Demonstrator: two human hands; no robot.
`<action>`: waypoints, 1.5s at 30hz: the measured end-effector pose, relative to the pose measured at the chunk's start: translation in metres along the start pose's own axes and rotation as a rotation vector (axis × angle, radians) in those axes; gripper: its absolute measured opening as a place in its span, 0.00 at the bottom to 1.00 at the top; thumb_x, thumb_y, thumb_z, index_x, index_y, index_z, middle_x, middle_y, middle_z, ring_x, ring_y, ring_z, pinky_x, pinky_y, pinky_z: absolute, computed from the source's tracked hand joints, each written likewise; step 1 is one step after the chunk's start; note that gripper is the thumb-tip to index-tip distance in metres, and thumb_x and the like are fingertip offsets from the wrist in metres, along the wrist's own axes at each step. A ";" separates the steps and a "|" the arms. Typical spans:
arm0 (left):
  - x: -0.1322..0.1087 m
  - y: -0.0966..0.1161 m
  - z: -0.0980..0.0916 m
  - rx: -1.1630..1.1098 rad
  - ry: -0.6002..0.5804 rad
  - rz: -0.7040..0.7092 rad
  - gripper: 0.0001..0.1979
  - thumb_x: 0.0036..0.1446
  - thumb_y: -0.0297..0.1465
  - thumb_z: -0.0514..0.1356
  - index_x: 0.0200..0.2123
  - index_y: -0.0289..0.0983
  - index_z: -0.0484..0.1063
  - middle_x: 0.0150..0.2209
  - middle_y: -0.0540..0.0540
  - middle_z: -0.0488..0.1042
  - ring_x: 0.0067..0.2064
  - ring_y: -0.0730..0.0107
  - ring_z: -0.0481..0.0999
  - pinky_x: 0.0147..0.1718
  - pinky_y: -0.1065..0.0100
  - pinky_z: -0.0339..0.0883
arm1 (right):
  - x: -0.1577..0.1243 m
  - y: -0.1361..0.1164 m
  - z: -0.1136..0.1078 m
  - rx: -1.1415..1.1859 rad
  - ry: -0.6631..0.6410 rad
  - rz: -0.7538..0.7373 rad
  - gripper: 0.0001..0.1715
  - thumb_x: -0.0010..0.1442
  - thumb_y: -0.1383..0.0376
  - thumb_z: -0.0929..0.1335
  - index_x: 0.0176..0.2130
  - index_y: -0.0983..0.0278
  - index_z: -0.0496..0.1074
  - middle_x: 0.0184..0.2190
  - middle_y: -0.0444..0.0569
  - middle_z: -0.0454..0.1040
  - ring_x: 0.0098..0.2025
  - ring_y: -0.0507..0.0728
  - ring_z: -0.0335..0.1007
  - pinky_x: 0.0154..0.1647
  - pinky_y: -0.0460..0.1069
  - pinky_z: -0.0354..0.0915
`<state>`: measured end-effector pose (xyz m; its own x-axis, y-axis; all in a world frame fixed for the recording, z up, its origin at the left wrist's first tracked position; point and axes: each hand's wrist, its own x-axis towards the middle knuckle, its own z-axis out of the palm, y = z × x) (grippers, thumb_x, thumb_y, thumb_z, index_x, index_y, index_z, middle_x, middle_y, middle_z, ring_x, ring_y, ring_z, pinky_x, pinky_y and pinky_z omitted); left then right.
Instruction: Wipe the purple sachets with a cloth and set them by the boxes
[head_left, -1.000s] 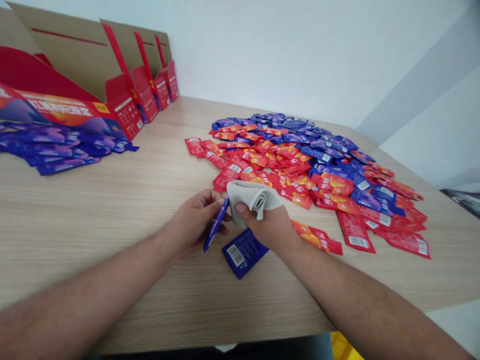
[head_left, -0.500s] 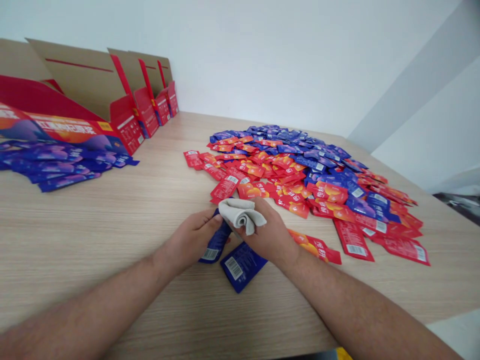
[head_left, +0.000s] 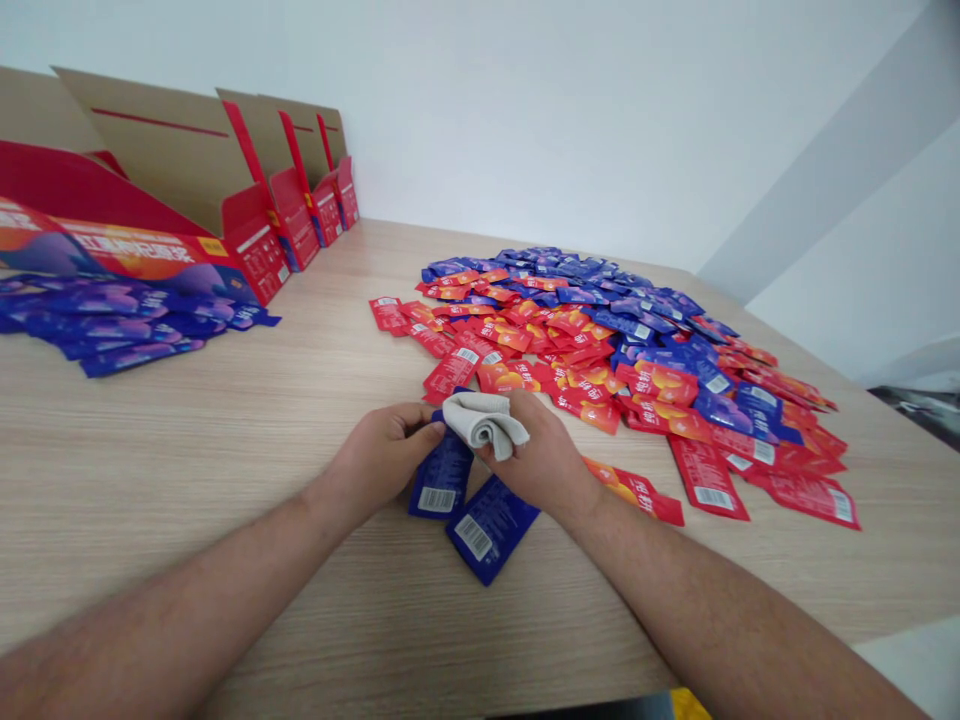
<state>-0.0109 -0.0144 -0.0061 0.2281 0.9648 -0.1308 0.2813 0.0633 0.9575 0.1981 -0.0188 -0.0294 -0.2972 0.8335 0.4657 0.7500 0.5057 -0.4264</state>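
My left hand pinches the upper left edge of a blue sachet, whose barcode side faces me. In my right hand is a folded pale grey cloth, pressed near the top of that sachet. The right fingertips are hidden behind the cloth. Below the right hand a second blue sachet lies slanted on the table, barcode side up. A red and orange sachet lies just right of my right wrist, partly covered by it.
A wide heap of red and blue sachets spreads across the table beyond my hands. Open red cartons stand in a row at the left against the wall, with a stack of blue sachets before the nearest one.
The held sachet has swung to hang straighter, showing more of its barcode side. My left hand has shifted slightly; the cloth stays in my right hand.
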 end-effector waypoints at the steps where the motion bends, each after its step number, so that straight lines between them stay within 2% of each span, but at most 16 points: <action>1: 0.000 0.000 0.001 -0.055 -0.019 -0.015 0.09 0.56 0.36 0.64 0.33 0.38 0.81 0.29 0.49 0.79 0.29 0.68 0.72 0.30 0.69 0.65 | 0.000 0.001 0.000 -0.003 0.006 0.013 0.09 0.60 0.62 0.71 0.39 0.60 0.68 0.37 0.50 0.74 0.40 0.59 0.72 0.36 0.52 0.66; 5: -0.002 0.002 0.003 -0.193 -0.084 -0.086 0.06 0.56 0.35 0.64 0.32 0.38 0.78 0.29 0.49 0.79 0.30 0.66 0.76 0.32 0.67 0.70 | 0.003 0.005 -0.002 -0.002 0.018 0.009 0.09 0.60 0.61 0.71 0.38 0.60 0.67 0.36 0.50 0.74 0.40 0.60 0.72 0.36 0.53 0.67; 12: -0.003 0.004 0.008 -0.286 0.003 -0.088 0.06 0.55 0.31 0.65 0.30 0.38 0.70 0.25 0.52 0.75 0.26 0.73 0.73 0.27 0.71 0.69 | 0.003 -0.003 -0.007 -0.013 -0.001 0.009 0.08 0.59 0.63 0.71 0.39 0.60 0.69 0.36 0.50 0.74 0.40 0.61 0.72 0.36 0.54 0.67; 17: -0.003 -0.001 0.008 -0.414 0.015 -0.099 0.11 0.54 0.34 0.67 0.29 0.37 0.67 0.22 0.55 0.68 0.22 0.77 0.67 0.22 0.75 0.63 | 0.000 -0.018 -0.019 0.063 -0.255 -0.094 0.16 0.55 0.66 0.72 0.45 0.60 0.71 0.41 0.50 0.75 0.43 0.60 0.74 0.40 0.53 0.69; 19: -0.003 -0.002 0.007 -0.441 -0.016 -0.086 0.12 0.55 0.35 0.66 0.29 0.37 0.65 0.23 0.55 0.69 0.24 0.76 0.70 0.25 0.72 0.68 | 0.001 -0.016 -0.021 0.019 -0.218 -0.079 0.16 0.56 0.66 0.71 0.45 0.60 0.71 0.41 0.51 0.75 0.43 0.60 0.73 0.39 0.53 0.69; 22: -0.004 -0.002 0.007 -0.415 -0.041 -0.057 0.12 0.56 0.34 0.66 0.29 0.37 0.64 0.26 0.54 0.71 0.28 0.73 0.74 0.31 0.67 0.75 | 0.003 -0.009 -0.019 -0.055 -0.061 -0.033 0.10 0.58 0.64 0.71 0.42 0.61 0.70 0.39 0.52 0.75 0.43 0.61 0.72 0.39 0.54 0.68; 26: -0.005 -0.002 0.006 -0.381 -0.038 -0.014 0.12 0.56 0.34 0.66 0.30 0.37 0.65 0.25 0.55 0.70 0.27 0.75 0.72 0.30 0.71 0.72 | 0.001 -0.008 -0.017 -0.011 -0.110 -0.074 0.14 0.57 0.64 0.71 0.44 0.60 0.70 0.40 0.50 0.75 0.42 0.61 0.73 0.39 0.54 0.68; 31: -0.008 0.000 0.004 -0.343 -0.095 0.038 0.10 0.58 0.33 0.63 0.30 0.37 0.65 0.27 0.54 0.70 0.28 0.75 0.71 0.30 0.70 0.73 | 0.001 -0.012 -0.021 -0.030 0.014 -0.056 0.09 0.59 0.62 0.70 0.41 0.60 0.70 0.37 0.51 0.75 0.40 0.61 0.73 0.37 0.54 0.68; 35: -0.009 0.005 0.004 -0.318 -0.114 0.051 0.08 0.57 0.32 0.64 0.30 0.36 0.67 0.28 0.52 0.72 0.29 0.75 0.73 0.29 0.72 0.71 | 0.002 -0.012 -0.022 0.045 -0.086 -0.115 0.15 0.56 0.64 0.72 0.44 0.60 0.71 0.40 0.51 0.76 0.42 0.60 0.74 0.38 0.53 0.69; 39: -0.010 0.005 0.004 -0.291 -0.084 0.064 0.09 0.58 0.30 0.62 0.29 0.37 0.64 0.27 0.53 0.70 0.28 0.75 0.72 0.28 0.71 0.73 | 0.003 -0.009 -0.022 -0.038 0.015 -0.060 0.10 0.60 0.62 0.70 0.43 0.61 0.72 0.37 0.51 0.75 0.41 0.61 0.73 0.38 0.54 0.68; 43: -0.010 0.007 0.003 -0.265 -0.123 0.078 0.09 0.58 0.31 0.63 0.30 0.36 0.66 0.27 0.52 0.71 0.29 0.76 0.72 0.29 0.72 0.72 | 0.003 -0.009 -0.023 0.038 -0.055 -0.099 0.16 0.57 0.62 0.72 0.46 0.59 0.72 0.40 0.51 0.77 0.42 0.61 0.74 0.38 0.54 0.69; 45: -0.011 0.008 0.003 -0.262 -0.116 0.080 0.09 0.57 0.30 0.63 0.29 0.36 0.65 0.27 0.52 0.70 0.28 0.76 0.72 0.28 0.72 0.71 | 0.004 -0.008 -0.023 0.039 -0.009 -0.092 0.15 0.59 0.61 0.71 0.47 0.59 0.73 0.41 0.51 0.78 0.43 0.62 0.75 0.40 0.55 0.70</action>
<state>-0.0083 -0.0251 0.0026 0.3492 0.9347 -0.0661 0.0117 0.0662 0.9977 0.2046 -0.0247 -0.0062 -0.3693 0.7853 0.4969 0.6957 0.5881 -0.4124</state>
